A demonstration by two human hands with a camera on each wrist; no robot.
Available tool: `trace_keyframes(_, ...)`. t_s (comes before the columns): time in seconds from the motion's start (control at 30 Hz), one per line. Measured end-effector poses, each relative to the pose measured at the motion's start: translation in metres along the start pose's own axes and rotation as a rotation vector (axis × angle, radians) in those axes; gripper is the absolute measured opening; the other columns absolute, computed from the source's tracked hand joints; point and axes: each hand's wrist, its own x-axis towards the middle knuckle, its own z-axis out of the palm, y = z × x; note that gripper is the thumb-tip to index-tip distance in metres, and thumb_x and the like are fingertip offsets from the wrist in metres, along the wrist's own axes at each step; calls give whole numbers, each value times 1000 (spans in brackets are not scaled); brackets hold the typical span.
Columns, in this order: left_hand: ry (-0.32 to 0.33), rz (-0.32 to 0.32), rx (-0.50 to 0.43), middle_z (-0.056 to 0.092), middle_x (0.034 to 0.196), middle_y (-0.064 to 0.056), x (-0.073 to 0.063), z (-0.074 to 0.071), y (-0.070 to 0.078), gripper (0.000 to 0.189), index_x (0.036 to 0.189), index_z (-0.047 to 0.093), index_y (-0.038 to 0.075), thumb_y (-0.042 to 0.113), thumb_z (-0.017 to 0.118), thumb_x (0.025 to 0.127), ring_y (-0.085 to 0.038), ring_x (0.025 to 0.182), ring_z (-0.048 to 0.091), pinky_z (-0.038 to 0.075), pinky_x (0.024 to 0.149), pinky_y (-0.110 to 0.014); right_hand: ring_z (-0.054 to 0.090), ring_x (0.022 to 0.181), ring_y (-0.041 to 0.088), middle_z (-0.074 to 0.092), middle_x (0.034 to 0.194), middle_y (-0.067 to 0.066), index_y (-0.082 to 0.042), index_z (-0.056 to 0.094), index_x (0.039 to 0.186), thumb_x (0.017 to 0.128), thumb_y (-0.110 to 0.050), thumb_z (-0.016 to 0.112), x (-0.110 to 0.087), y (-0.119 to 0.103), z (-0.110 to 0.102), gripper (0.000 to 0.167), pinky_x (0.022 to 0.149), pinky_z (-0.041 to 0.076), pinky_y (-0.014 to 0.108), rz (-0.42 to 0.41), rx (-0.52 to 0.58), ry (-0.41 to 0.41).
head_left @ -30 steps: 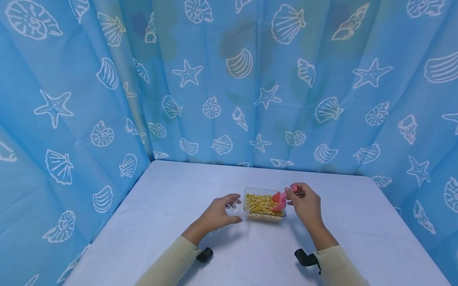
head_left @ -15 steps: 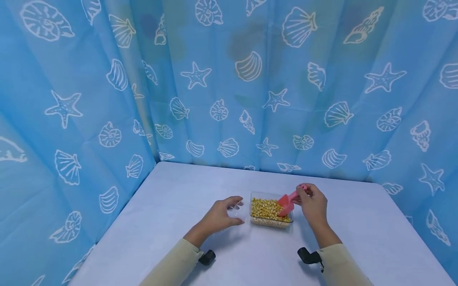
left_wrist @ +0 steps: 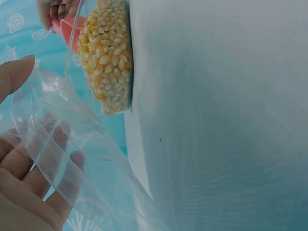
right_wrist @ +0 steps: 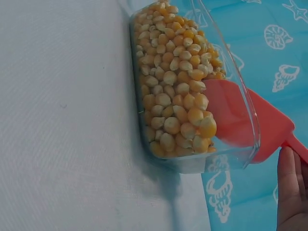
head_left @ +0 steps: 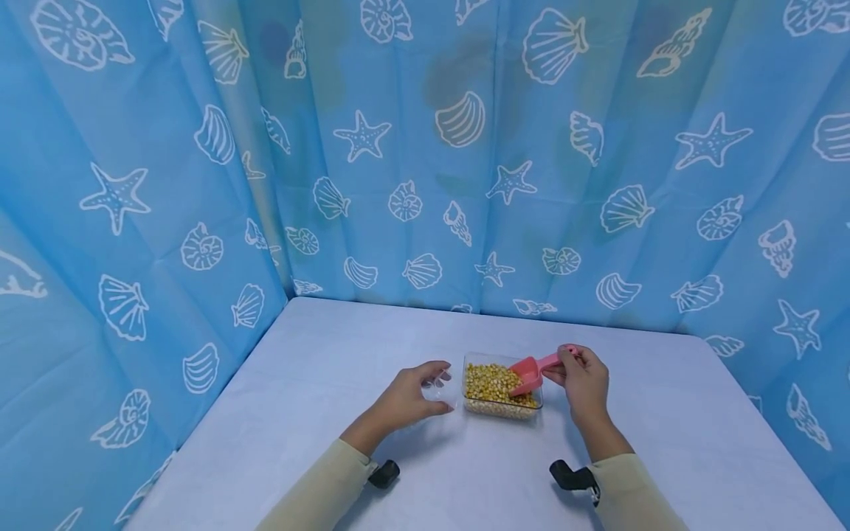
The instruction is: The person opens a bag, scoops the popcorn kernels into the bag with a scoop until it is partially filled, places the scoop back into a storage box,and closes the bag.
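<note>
A clear rectangular container (head_left: 502, 406) of yellow corn kernels (head_left: 490, 381) stands on the white table. My right hand (head_left: 584, 383) pinches the handle of a pink scoop (head_left: 527, 375) at the container's right side. The scoop's bowl reaches in over the rim, its front edge at the kernels; the right wrist view shows the scoop (right_wrist: 231, 110) through the clear wall. Left of the container, my left hand (head_left: 406, 402) holds a thin clear plastic bag (left_wrist: 91, 139), thumb and fingers curved wide apart around it. Some fingers show through the plastic.
The white tabletop (head_left: 319, 383) extends around the container. A blue curtain (head_left: 412, 147) with white shell and starfish prints hangs behind the table and along its left side. Dark wrist devices (head_left: 571, 476) jut from both sleeves.
The scoop has tipped to a flatter angle as my right hand shifted slightly right, its bowl staying at the kernels. My left hand keeps its pose with the bag. The head view shifted a little.
</note>
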Motion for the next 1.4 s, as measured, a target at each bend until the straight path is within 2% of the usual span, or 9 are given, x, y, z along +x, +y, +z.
trace_keyframes(0.23,-11,-15,-5,62,121,11,-1,1,1,72,141,50,15,30,82,78,-15,110,56,48,94,-40,68,88,12,61,109,13,-7,57,125,99,-35,56,-2,-3,-3,38,73,55,24,43,11,42)
trace_keyframes(0.47,-6,6,10,62,122,10,-1,-1,4,71,141,50,16,28,82,79,-13,109,57,48,94,-39,69,90,14,58,110,14,-5,53,127,97,-36,59,-3,2,-6,43,75,55,26,120,146,42)
trace_keyframes(0.67,3,2,22,61,122,9,-1,0,6,72,141,49,17,27,83,78,-13,109,57,48,94,-38,68,92,15,56,112,13,-6,51,128,99,-31,57,-5,11,-5,39,78,54,28,216,246,41)
trace_keyframes(0.97,5,-6,24,61,123,8,-1,3,6,71,142,49,16,25,82,79,-14,109,57,48,94,-39,63,105,16,53,120,10,-7,42,137,101,-30,53,-7,26,-5,45,85,52,28,325,436,32)
trace_keyframes(1.07,4,-6,18,61,123,7,-1,4,6,72,142,49,15,26,82,79,-15,108,57,48,93,-39,62,106,16,51,121,10,-6,39,140,101,-31,53,-8,28,-5,49,86,52,28,335,468,34)
trace_keyframes(1.23,-1,-33,19,61,124,8,-1,6,7,75,143,47,16,29,83,78,-15,109,56,48,92,-39,61,107,16,51,122,10,-5,37,143,101,-31,53,-9,27,-3,52,87,52,28,333,459,40)
trace_keyframes(1.4,30,-72,31,61,125,7,0,9,8,77,145,44,16,28,82,79,-18,111,57,49,92,-41,61,108,16,50,122,10,-6,37,143,101,-30,53,-8,26,-3,51,86,51,27,339,471,48)
